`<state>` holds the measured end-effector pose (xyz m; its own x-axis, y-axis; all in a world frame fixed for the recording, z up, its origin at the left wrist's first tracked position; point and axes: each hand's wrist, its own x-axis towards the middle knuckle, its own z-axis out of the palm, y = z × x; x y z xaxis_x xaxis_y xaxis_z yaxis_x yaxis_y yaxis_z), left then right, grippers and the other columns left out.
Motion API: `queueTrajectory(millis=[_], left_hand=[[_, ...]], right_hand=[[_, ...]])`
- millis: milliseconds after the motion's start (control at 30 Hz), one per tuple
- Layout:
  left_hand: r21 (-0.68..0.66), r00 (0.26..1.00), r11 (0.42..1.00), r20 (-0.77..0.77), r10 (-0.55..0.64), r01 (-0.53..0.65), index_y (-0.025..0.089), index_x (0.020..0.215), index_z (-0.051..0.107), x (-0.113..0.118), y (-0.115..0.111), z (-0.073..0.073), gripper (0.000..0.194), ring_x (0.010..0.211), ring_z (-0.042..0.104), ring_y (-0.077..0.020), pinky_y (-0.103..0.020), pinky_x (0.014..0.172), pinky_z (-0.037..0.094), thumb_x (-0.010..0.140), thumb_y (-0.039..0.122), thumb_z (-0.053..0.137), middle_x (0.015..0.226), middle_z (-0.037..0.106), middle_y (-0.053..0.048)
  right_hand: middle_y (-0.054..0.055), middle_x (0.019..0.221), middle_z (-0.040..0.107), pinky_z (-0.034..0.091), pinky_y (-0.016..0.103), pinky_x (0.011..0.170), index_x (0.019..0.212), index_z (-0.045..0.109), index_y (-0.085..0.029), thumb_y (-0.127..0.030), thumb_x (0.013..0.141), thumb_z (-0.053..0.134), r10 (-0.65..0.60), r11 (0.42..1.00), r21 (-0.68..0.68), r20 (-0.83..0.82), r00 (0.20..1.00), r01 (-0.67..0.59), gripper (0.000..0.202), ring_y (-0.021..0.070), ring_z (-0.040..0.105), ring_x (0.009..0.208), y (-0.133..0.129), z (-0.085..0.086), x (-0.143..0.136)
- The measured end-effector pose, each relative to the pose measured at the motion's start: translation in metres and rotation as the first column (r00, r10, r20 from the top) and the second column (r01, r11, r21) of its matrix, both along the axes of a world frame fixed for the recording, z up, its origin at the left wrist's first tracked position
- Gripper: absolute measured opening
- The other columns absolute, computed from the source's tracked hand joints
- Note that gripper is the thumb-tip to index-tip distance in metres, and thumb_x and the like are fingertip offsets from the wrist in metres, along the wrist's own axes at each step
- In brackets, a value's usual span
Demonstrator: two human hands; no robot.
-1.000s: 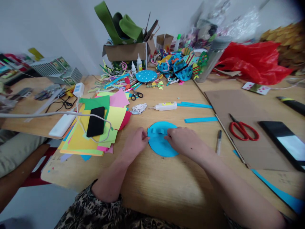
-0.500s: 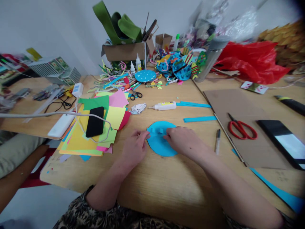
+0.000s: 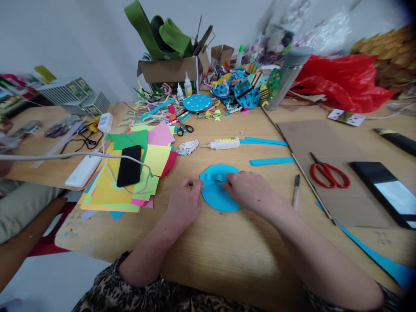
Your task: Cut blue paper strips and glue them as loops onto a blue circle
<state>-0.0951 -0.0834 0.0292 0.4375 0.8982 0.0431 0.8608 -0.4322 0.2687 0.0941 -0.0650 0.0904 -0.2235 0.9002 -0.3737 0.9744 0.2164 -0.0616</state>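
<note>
A blue paper disc [image 3: 219, 199] lies flat on the table in front of me. Across its upper part runs a narrow folded blue paper strip [image 3: 214, 177], raised in places. My right hand [image 3: 245, 187] is closed at the disc's right side, its fingertips on the right end of the strip. At the left rim rests my left hand [image 3: 185, 200], fingers curled together; whatever lies between them is hidden. Beyond the disc lies a white glue bottle [image 3: 224, 143], its nozzle pointing left. Loose blue strips [image 3: 272, 161] lie to the right of it.
Coloured paper sheets [image 3: 157, 158] with a black phone [image 3: 129, 165] are at left. Red-handled scissors [image 3: 329, 175] lie on cardboard [image 3: 364, 212] at right, near a pen [image 3: 296, 192]. Behind are black scissors [image 3: 185, 129], a tall bottle [image 3: 287, 80] and a craft-filled box [image 3: 170, 71].
My left fingers have curled in and drawn slightly back from the disc's left rim. My right hand stays on the strip with almost no movement.
</note>
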Motion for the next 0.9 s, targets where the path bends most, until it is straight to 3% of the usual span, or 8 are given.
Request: queueTrajectory(millis=[467,767,900], left_hand=[[-0.075,0.982,0.997,-0.186,-0.039,0.026,0.014,0.108,0.059,0.011,-0.001,0.015,0.034,0.098,0.056,-0.0263,-0.036,0.081,0.047,0.08,0.004,0.043,0.089,0.061,-0.011],[-0.034,0.998,0.999,0.06,0.022,-0.02,0.017,0.121,0.053,0.006,0.005,0.01,0.04,0.101,0.059,-0.0215,-0.033,0.087,0.048,0.083,0.006,0.046,0.096,0.068,-0.006],[-0.009,0.998,0.999,0.049,0.033,-0.033,0.018,0.121,0.054,0.009,0.006,0.012,0.038,0.099,0.06,-0.0221,-0.035,0.086,0.049,0.084,0.01,0.05,0.094,0.068,-0.006]], right_hand=[[0.019,0.096,0.073,0.049,0.037,0.069,0.099,0.071,-0.012,-0.032,0.095,0.044,-0.015,1.0,-0.004,-0.029,0.999,0.015,0.034,0.0335,0.07,0.09,0.001,0.0,0.001],[0.018,0.098,0.072,0.048,0.037,0.071,0.1,0.071,-0.014,-0.034,0.095,0.045,-0.031,0.999,-0.023,-0.05,0.998,0.03,0.034,0.033,0.069,0.093,0.001,0.0,0.0],[0.018,0.1,0.072,0.047,0.036,0.071,0.098,0.071,-0.015,-0.035,0.095,0.045,-0.038,0.999,-0.025,-0.065,0.997,0.036,0.033,0.0316,0.069,0.093,0.002,0.0,0.001]])
